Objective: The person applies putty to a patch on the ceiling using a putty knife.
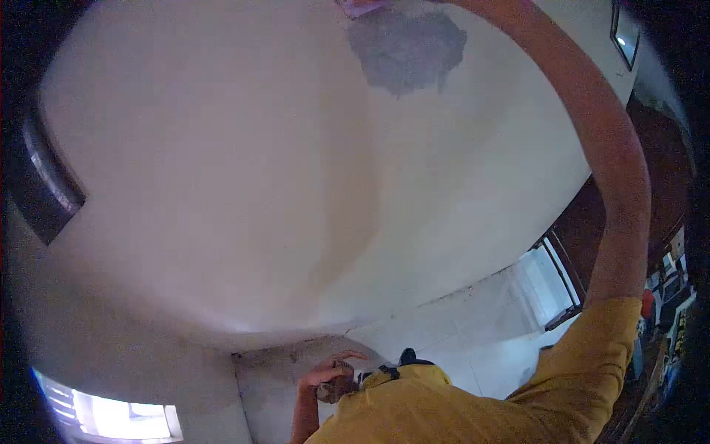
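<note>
My right arm (621,155) reaches up along the right side to the pale wall (222,163); the hand is mostly cut off by the top edge, and its fingers are hidden. A pinkish-purple thing (362,7) shows at the top edge, right above a grey patch (407,52) with ragged lower edges on the wall. Low in the view, near my waist, my left hand (330,372) curls round a brownish, rounded lump (336,386), one finger stretched out over it. I cannot tell exactly what the lump is.
A bright window (122,418) is at the lower left, and a dark curved fixture (55,177) juts in at the left. A framed panel (626,33) hangs at the upper right. Below it are a doorway (555,281) and cluttered items (669,296). Light floor tiles (473,340) lie below the wall.
</note>
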`<action>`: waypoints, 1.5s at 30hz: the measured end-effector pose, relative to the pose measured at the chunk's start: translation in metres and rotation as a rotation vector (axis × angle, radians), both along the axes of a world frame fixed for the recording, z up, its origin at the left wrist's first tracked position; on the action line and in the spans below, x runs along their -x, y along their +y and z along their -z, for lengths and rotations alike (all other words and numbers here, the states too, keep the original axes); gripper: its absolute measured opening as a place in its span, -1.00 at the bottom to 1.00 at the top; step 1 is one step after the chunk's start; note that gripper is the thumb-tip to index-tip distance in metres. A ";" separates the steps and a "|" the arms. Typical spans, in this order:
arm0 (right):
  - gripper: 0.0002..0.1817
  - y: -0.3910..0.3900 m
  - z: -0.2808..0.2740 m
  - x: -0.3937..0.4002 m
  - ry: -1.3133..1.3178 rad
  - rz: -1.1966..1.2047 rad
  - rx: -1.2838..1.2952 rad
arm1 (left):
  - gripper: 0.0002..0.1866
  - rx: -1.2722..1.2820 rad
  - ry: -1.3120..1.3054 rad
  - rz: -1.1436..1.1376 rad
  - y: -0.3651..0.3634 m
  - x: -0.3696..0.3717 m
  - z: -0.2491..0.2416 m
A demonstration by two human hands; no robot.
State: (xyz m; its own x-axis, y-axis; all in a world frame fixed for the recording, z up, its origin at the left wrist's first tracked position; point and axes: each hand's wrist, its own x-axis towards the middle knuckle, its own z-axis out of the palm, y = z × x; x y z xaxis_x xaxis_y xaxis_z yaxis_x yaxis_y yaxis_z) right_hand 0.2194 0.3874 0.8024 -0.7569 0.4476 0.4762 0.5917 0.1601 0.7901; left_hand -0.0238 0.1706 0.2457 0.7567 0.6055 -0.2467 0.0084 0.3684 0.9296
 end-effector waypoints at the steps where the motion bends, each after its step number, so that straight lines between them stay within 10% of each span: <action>1: -0.45 -0.009 0.004 0.007 0.005 0.068 0.062 | -0.48 0.001 -0.010 -0.003 0.002 -0.002 -0.003; 45: -0.39 0.013 0.067 0.013 0.411 -0.117 0.318 | -0.50 0.237 -0.029 -0.136 -0.024 0.006 0.016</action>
State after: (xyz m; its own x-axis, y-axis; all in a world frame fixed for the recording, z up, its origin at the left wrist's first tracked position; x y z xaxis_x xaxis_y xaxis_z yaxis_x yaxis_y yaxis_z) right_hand 0.2068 0.4004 0.7350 -0.5901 0.5419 0.5984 0.8060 0.4375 0.3987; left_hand -0.0302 0.1470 0.2301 0.6816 0.6296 -0.3727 -0.0816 0.5716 0.8164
